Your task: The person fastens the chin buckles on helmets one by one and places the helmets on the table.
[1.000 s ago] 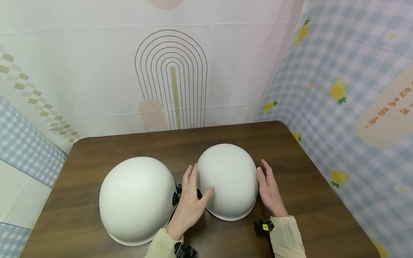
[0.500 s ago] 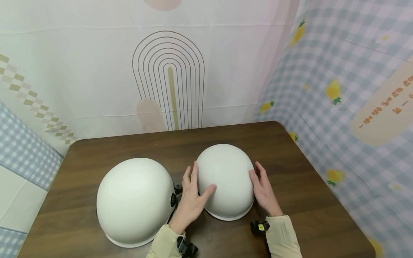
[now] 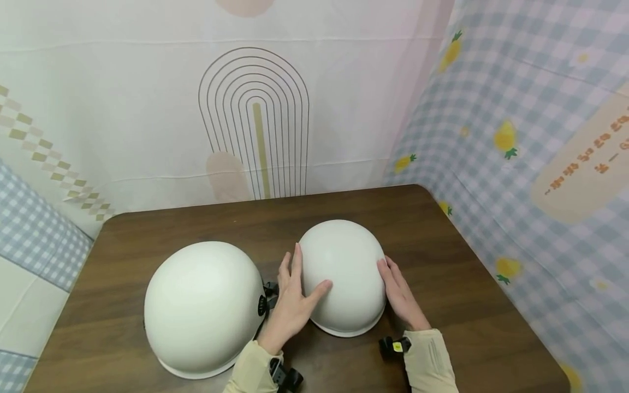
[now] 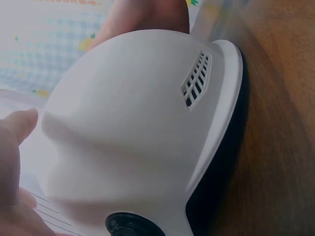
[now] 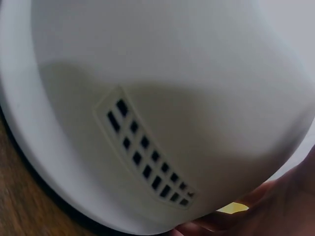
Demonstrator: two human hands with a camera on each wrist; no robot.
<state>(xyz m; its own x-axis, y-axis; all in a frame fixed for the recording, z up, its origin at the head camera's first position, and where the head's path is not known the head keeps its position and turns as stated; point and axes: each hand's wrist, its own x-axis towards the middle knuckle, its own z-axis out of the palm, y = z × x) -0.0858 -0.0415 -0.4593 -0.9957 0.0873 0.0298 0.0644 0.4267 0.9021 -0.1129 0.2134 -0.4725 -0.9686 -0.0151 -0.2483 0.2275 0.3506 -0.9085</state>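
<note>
A smooth white safety helmet (image 3: 341,273) rests crown up on the table, between my two hands. My left hand (image 3: 292,308) is at its left side, fingers straight and thumb spread toward the shell; in the left wrist view a gap shows between thumb and shell. My right hand (image 3: 402,295) lies against the right side with its fingers extended. Grated vents (image 4: 198,81) show on the shell in both wrist views, and a dark round fitting (image 4: 130,225) sits low on it. A second white helmet (image 3: 203,305) stands to the left, with a black knob (image 3: 262,305) facing my left hand.
Both helmets stand on a dark brown wooden table (image 3: 236,221). Behind it hangs a white patterned cloth (image 3: 354,109), and a blue checked cloth (image 3: 481,164) hangs along the right. Each wrist wears a small black camera (image 3: 393,347).
My right hand has moved left, from beside the right helmet to touching its side. The left hand stays almost still beside the same helmet. The whole view has shifted slightly.
</note>
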